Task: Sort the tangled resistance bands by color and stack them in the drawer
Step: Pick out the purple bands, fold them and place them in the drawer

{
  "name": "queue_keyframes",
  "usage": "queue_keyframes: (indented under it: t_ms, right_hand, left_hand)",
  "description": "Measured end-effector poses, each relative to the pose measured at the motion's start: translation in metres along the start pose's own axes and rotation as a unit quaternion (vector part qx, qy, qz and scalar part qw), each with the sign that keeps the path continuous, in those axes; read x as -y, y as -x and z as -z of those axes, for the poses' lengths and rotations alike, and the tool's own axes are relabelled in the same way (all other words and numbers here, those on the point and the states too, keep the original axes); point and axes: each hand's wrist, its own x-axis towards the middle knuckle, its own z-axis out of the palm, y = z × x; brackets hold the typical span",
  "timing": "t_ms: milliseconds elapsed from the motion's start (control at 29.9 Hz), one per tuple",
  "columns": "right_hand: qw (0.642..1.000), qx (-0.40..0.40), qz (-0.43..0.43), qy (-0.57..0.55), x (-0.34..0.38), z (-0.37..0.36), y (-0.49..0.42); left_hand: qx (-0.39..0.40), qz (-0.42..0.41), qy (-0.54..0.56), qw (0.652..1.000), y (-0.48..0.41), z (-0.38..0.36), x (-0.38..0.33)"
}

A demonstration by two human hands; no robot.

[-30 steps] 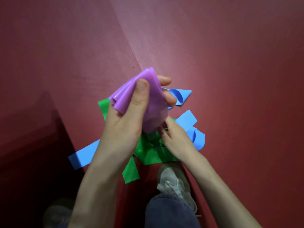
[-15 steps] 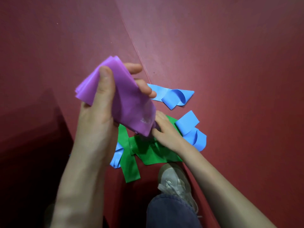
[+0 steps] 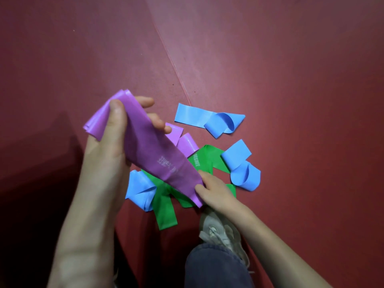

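A purple band (image 3: 149, 150) is stretched flat above the pile between both hands. My left hand (image 3: 110, 146) grips its folded upper end, thumb on top. My right hand (image 3: 214, 190) pinches its lower end. More purple band (image 3: 182, 140) lies on the floor behind it. Green bands (image 3: 164, 206) lie tangled under my hands, one printed with white letters. Blue bands lie around them: one folded at the back (image 3: 209, 120), one curled at the right (image 3: 243, 167), one at the left (image 3: 139, 190). No drawer is in view.
Everything lies on a dark red floor mat (image 3: 291, 80) with a seam line running diagonally from the top. My grey shoe (image 3: 220, 231) and blue trouser leg (image 3: 214, 267) are just below the pile. Dark shadow covers the lower left.
My left hand has moved up and left with the purple band, and my right hand has taken its lower end, so the band is now pulled out long. More of the pile shows.
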Motion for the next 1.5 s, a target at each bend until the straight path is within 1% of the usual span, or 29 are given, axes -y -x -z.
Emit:
queue_keyframes:
  t_ms: [100,234,301,334,368,401,468,501,568,635,669,702,735,836,903,936,969,1003,1036,1070,1103,1137,1203,1337,1504]
  right_hand:
    - [0.995,-0.017,-0.031,0.098,-0.005,-0.002,0.001]
    - [0.985,-0.016,-0.042,0.166,-0.002,-0.006,-0.001]
    - [0.968,-0.008,-0.053,0.247,0.004,-0.002,-0.002]
    - [0.957,-0.028,-0.05,0.283,0.01,0.002,-0.001]
    - [0.954,-0.07,-0.035,0.29,0.018,0.006,0.001]
    - [0.957,-0.125,-0.014,0.261,0.026,0.009,0.002]
    - [0.968,-0.226,0.009,0.106,0.045,0.018,-0.003]
    - [0.968,-0.248,0.004,0.021,0.053,0.023,-0.013]
    - [0.965,-0.23,-0.03,-0.123,0.065,0.028,-0.039]
    - [0.954,-0.152,-0.104,-0.237,0.068,0.028,-0.065]
    - [0.945,-0.105,-0.149,-0.272,0.067,0.023,-0.077]
    - [0.94,-0.079,-0.18,-0.279,0.066,0.018,-0.085]
    - [0.942,-0.076,-0.191,-0.265,0.064,0.013,-0.093]
    - [0.953,-0.09,-0.18,-0.226,0.065,-0.001,-0.103]
    - [0.956,-0.12,-0.161,-0.213,0.076,-0.002,-0.098]
    - [0.956,-0.164,-0.129,-0.206,0.083,-0.002,-0.091]
    - [0.95,-0.229,-0.074,-0.198,0.09,0.001,-0.081]
    - [0.938,-0.284,-0.011,-0.198,0.095,0.004,-0.07]
    - [0.921,-0.314,0.055,-0.222,0.1,0.009,-0.058]
    - [0.905,-0.313,0.111,-0.266,0.101,0.016,-0.045]
    - [0.893,-0.291,0.148,-0.309,0.101,0.023,-0.035]
    - [0.887,-0.273,0.171,-0.331,0.097,0.031,-0.025]
    - [0.887,-0.257,0.195,-0.33,0.089,0.046,-0.005]
    - [0.871,-0.224,0.192,-0.392,0.073,0.059,0.031]
    - [0.867,-0.165,0.161,-0.442,0.064,0.047,0.052]
  left_hand:
    - [-0.028,0.039,-0.008,0.999,0.004,0.004,0.014]
    - [-0.042,0.06,-0.005,0.997,0.007,0.006,0.029]
    - [-0.054,0.061,-0.008,0.997,0.009,0.008,0.036]
    - [-0.057,0.063,-0.017,0.996,0.01,0.009,0.039]
    - [-0.058,0.065,-0.023,0.996,0.011,0.011,0.041]
    - [-0.06,0.067,-0.028,0.996,0.012,0.011,0.043]
    - [-0.06,0.072,-0.025,0.995,0.014,0.01,0.046]
    - [-0.064,0.071,-0.023,0.995,0.014,0.01,0.047]
    - [-0.076,0.068,-0.022,0.995,0.015,0.009,0.046]
    - [-0.08,0.067,-0.015,0.994,0.014,0.009,0.045]
    - [-0.079,0.068,-0.008,0.994,0.013,0.009,0.046]
    - [-0.079,0.07,0.0,0.994,0.013,0.007,0.045]
    - [-0.081,0.069,0.004,0.994,0.013,0.007,0.046]
    - [-0.076,0.071,0.0,0.995,0.014,0.007,0.051]
    - [-0.075,0.08,-0.004,0.994,0.017,0.007,0.052]
    - [-0.084,0.085,-0.003,0.993,0.017,0.007,0.053]
    - [-0.096,0.087,-0.002,0.992,0.016,0.005,0.053]
    - [-0.11,0.087,-0.002,0.99,0.015,0.004,0.053]
    - [-0.121,0.084,-0.008,0.989,0.012,0.001,0.052]
    - [-0.125,0.081,-0.015,0.989,0.01,-0.002,0.052]
    - [-0.124,0.076,-0.024,0.989,0.009,-0.006,0.05]
    - [-0.123,0.073,-0.028,0.989,0.01,-0.009,0.049]
    - [-0.119,0.087,-0.016,0.989,0.012,-0.015,0.049]
    - [-0.106,0.118,-0.031,0.987,0.018,-0.023,0.054]
    - [-0.058,0.192,0.019,0.98,0.021,-0.033,0.054]
